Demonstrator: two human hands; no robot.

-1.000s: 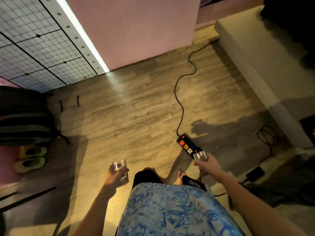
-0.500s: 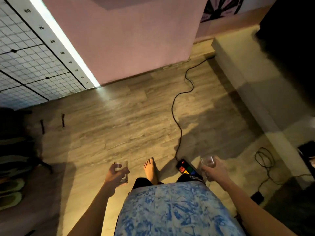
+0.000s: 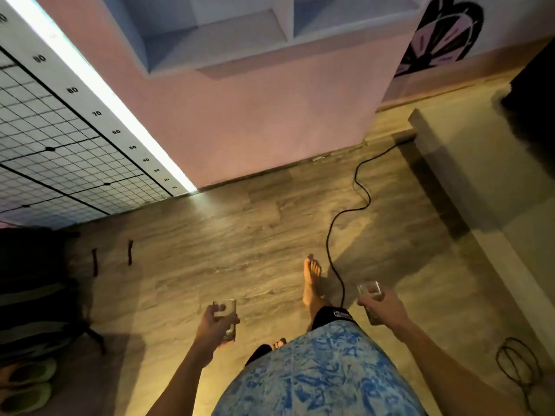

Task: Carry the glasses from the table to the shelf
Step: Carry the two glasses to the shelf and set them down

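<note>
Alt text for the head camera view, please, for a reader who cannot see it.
A person walks barefoot over a wooden floor holding a clear glass in each hand, left hand and right hand, toward a pink wall with an open shelf above. A black cable trails across the floor.

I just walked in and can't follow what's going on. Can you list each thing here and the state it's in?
Left hand: closed around a glass.
Left glass: held upright, off the floor.
Right hand: closed around a glass.
Right glass: held, tilted slightly.
Shelf: open compartments; those visible look bare.
Black cable: lying loose across the floor.
Bare foot: stepping forward beside the cable.
</note>
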